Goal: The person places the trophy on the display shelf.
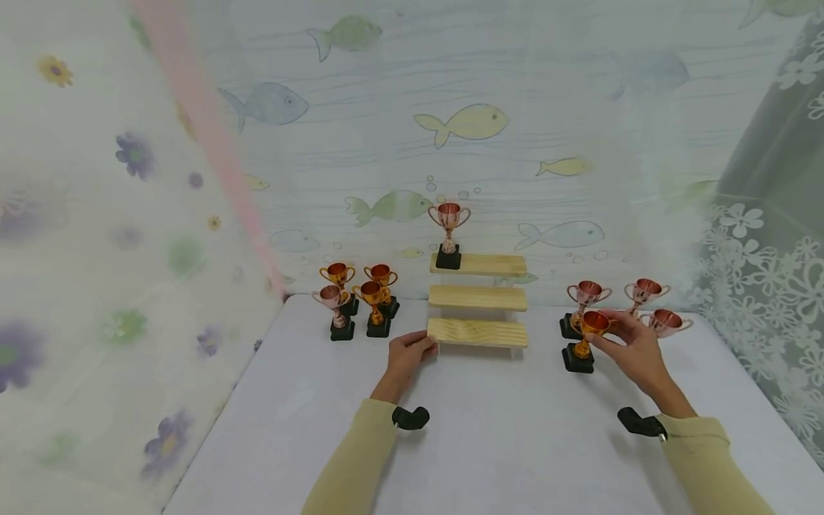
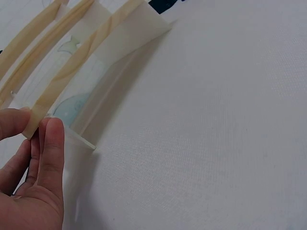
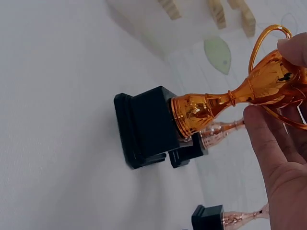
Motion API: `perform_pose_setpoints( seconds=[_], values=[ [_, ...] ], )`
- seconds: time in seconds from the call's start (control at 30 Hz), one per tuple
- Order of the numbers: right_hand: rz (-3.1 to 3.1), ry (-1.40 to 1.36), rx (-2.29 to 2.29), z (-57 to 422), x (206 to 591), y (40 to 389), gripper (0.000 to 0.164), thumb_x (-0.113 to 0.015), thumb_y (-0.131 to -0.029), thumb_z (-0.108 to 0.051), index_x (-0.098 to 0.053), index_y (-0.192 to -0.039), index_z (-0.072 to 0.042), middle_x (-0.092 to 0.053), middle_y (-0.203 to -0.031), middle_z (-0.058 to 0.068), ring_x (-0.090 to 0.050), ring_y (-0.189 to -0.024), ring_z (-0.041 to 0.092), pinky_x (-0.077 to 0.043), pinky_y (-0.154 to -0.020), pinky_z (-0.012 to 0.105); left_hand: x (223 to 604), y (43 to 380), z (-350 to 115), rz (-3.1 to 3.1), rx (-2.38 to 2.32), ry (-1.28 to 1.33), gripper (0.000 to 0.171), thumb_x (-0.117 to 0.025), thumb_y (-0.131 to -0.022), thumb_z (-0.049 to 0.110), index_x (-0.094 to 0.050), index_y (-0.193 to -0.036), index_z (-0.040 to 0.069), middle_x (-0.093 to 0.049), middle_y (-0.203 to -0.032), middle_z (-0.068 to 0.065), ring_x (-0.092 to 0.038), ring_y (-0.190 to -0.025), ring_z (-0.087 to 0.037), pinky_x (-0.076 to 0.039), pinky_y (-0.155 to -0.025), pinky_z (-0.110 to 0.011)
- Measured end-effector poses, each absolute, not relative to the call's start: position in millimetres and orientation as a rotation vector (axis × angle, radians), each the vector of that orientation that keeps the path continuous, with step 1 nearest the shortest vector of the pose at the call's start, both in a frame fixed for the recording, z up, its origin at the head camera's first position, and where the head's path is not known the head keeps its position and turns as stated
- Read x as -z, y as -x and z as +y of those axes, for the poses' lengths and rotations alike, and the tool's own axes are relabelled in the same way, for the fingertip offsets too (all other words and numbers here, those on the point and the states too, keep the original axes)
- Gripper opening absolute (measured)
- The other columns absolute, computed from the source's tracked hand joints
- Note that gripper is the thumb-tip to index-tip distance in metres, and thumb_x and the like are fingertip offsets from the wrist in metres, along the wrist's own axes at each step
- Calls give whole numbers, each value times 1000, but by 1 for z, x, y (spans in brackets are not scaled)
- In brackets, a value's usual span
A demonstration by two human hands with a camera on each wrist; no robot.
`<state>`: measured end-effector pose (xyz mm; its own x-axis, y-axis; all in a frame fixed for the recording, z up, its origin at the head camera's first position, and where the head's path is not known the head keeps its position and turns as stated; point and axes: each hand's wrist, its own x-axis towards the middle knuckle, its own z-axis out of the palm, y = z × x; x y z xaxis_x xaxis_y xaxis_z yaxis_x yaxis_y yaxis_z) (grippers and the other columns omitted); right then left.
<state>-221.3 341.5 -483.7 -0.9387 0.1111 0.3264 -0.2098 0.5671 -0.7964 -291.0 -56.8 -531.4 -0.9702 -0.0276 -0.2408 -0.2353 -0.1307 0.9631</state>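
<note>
A three-tier wooden display stand stands in the middle of the table. My left hand pinches the left end of its lowest board, thumb above and fingers beneath. On the top board, at its left, a rose-gold trophy cup stands upright. To the right, my right hand grips a gold trophy cup by its bowl. The cup's black base points down, slightly tilted; whether it touches the table I cannot tell. A rose-gold trophy is close behind it, partly hidden.
Several gold and rose-gold trophies stand grouped left of the stand, among them a front gold one. Two more rose-gold cups, one at the back, are partly hidden by my right hand. A fish-patterned curtain hangs behind the white table.
</note>
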Motion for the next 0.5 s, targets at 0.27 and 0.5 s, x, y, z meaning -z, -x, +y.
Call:
perform_pose_setpoints(
  seconds=[0.27, 0.5],
  values=[
    [-2447, -91, -1350, 335, 472, 221, 53, -77, -93, -18, -55, -136, 3, -58, -114, -15, -55, -98, -16, -45, -82, 0, 533, 292, -55, 1945, -2258, 301, 31, -70, -95, 6, -67, -124, -6, -70, -110, -18, -71, -87, -14, -62, -87, -30],
    [-2410, -185, -1453, 318, 448, 231, 53, -75, -94, -12, -53, -140, 3, -58, -114, -20, -58, -101, -11, -52, -80, 6, 532, 291, -56, 1892, -2289, 317, 33, -70, -96, 6, -66, -125, -7, -71, -105, -15, -71, -85, -14, -61, -89, -31]
  ],
)
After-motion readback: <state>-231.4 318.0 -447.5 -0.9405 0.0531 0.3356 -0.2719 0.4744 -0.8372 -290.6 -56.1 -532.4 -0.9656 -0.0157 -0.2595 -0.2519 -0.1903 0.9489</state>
